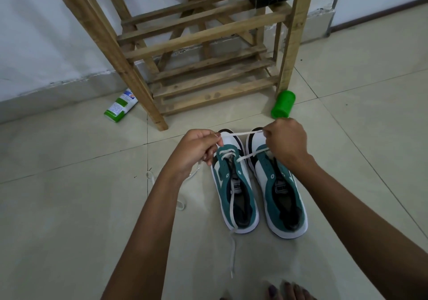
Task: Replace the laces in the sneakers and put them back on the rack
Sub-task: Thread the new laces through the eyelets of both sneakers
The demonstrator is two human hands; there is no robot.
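- White flat lace: stretched taut between both hands above the toes; lower part threaded through the front eyelets of the left teal-and-white suede sneaker, on the floor tiles before the wooden slatted rack.
- Left hand, right hand: each pinches the lace, fingers curled.
- Advice: even both ends, keep it flat, then cross upward.
- Right matching sneaker: appears unlaced.

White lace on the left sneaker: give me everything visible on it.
The white lace is flat and looks like woven fabric. It runs through the front eyelets of the left sneaker, the only part laced. The left hand and right hand pinch a stretch of it taut above the toes. One strand runs from the eyelets toward the right hand; another trails down over the shoe's opening, past the heel, onto the tiled floor, where its tip lies.
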